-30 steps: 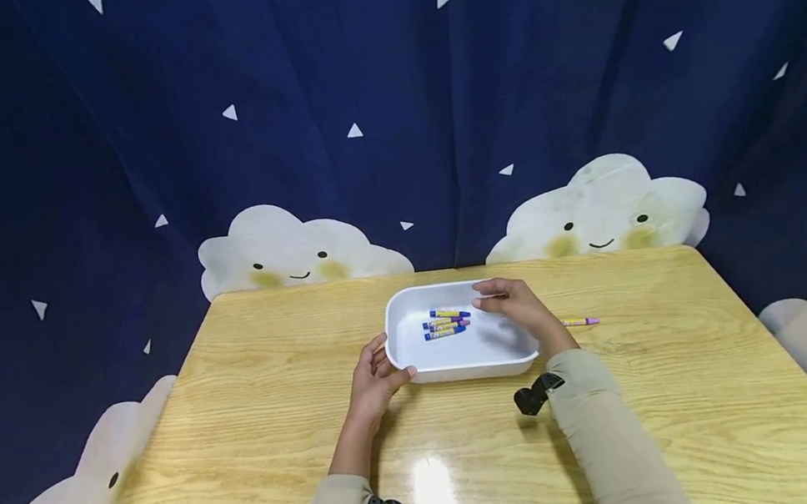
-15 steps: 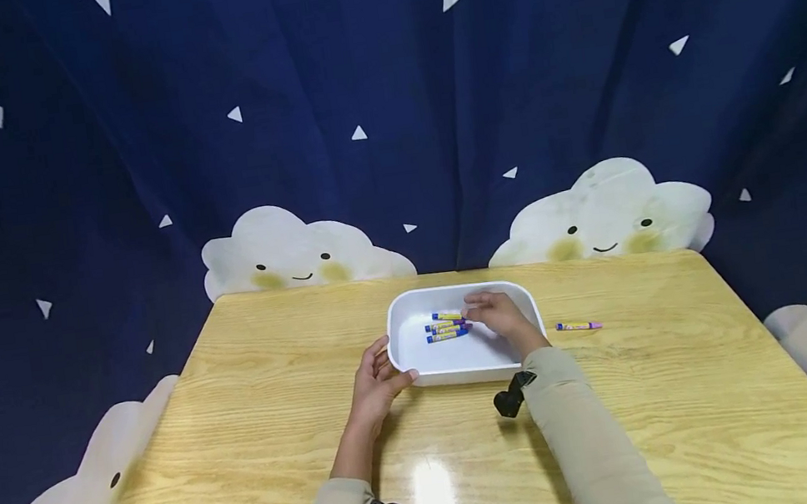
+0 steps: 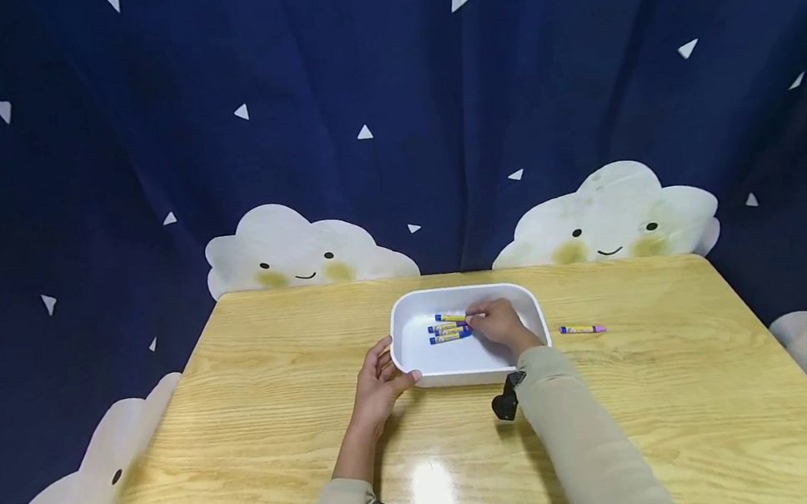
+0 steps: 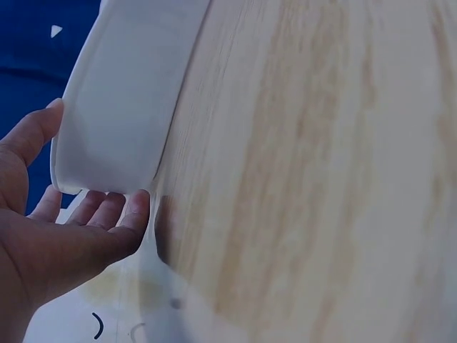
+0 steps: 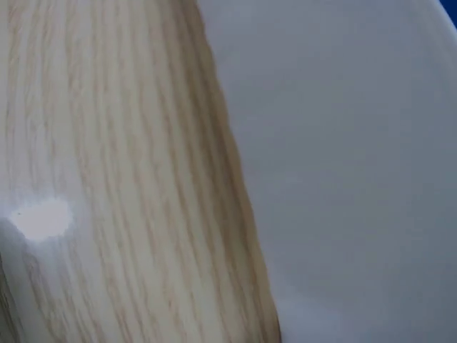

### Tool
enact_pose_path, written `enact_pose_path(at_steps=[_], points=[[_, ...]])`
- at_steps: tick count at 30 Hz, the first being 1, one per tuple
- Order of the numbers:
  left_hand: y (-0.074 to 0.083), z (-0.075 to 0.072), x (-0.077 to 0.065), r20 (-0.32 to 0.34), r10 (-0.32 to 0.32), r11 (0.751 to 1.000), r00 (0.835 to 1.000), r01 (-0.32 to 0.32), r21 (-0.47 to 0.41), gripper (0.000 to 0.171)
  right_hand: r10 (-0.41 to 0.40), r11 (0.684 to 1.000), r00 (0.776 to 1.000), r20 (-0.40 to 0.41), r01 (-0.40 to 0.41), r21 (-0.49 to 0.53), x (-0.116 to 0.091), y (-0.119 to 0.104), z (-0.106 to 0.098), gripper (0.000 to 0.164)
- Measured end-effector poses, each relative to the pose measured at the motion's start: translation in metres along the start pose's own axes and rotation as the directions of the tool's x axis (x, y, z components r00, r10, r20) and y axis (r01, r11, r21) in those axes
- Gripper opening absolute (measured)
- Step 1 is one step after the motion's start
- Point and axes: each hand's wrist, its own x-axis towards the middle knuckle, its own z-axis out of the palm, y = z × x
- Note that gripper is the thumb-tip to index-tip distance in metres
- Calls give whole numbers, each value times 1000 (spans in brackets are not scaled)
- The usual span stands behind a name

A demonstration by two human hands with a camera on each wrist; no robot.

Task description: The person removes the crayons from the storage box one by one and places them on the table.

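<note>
A white plastic tray stands on the table, with several yellow-wrapped, blue-ended crayons lying side by side in it. My left hand holds the tray's near left corner. In the left wrist view, the left thumb is at the rim and the other fingers curve against the tray's end wall. My right hand reaches over the near wall into the tray. Its thumb and fingertips are right at the crayons' right ends and hide them; I cannot tell whether they pinch one. The right wrist view shows only the tray's outer wall and tabletop.
One more crayon, yellow with a pinkish-purple tip, lies on the wooden table just right of the tray. Behind the table's far edge hangs a dark blue curtain with white triangles and clouds.
My right hand has moved left and down, from above the tray's right part to the crayons' ends. The crayon on the table now shows whole. My left hand keeps its place on the tray.
</note>
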Motion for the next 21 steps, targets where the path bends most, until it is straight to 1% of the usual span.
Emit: enact_pose_path(at_steps=[3, 6, 9, 12, 14, 17, 19, 21], points=[[-1, 0, 0, -1, -2, 1000, 1000, 2, 2, 76, -29, 996, 999, -29, 27, -81, -10, -13, -3, 21], [-1, 0, 0, 2, 1, 1000, 1000, -1, 4, 77, -10, 994, 999, -43, 6, -109, -16, -20, -6, 16], [1, 0, -1, 10, -8, 1000, 1000, 8, -5, 79, 38, 995, 998, -51, -42, -87, -19, -24, -8, 13], [12, 2, -6, 25, -14, 1000, 1000, 14, 0, 78, 94, 994, 994, -62, -97, -51, -18, -25, -8, 14], [13, 1, -6, 21, -18, 1000, 1000, 17, 5, 78, 127, 991, 990, -67, -129, -30, -17, -26, -8, 14], [10, 1, -5, 10, -4, 1000, 1000, 4, 20, 77, 160, 987, 984, -78, -161, 2, -16, -26, -8, 13], [3, 0, -1, 3, -8, 1000, 1000, 8, 23, 78, 169, 986, 982, -87, -168, 17, -16, -25, -9, 12], [2, 0, -1, 5, -16, 1000, 1000, 16, 20, 79, 167, 986, 981, -95, -165, 38, -16, -23, -9, 11]])
